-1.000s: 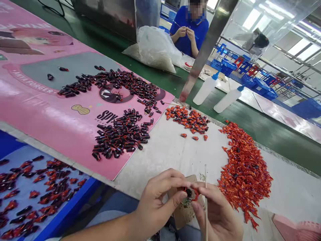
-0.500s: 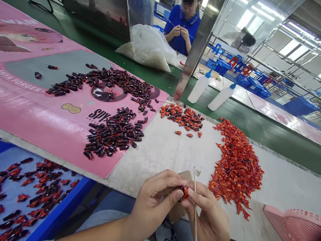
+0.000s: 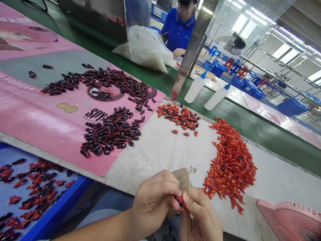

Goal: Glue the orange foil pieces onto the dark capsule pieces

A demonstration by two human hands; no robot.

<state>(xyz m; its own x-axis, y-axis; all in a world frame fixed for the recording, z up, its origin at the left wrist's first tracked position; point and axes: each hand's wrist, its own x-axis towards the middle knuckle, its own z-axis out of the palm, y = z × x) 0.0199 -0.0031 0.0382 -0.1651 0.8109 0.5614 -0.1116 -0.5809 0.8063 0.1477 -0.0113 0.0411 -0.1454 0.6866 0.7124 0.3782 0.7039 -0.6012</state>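
Together, the left hand (image 3: 152, 209) and right hand (image 3: 202, 217) clamp a red-black piece (image 3: 180, 201) and wooden stick (image 3: 189, 182).

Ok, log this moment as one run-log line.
left hand: pinches red-black piece | right hand: holds wooden stick | beside: cardboard scrap, red pile

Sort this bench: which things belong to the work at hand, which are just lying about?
In use: left hand, right hand, small red-and-black piece, thin wooden stick, cardboard scrap, orange-red pile, black-and-red pile.

Lying about: white plastic bag, white squeeze bottles, pink plastic basket.
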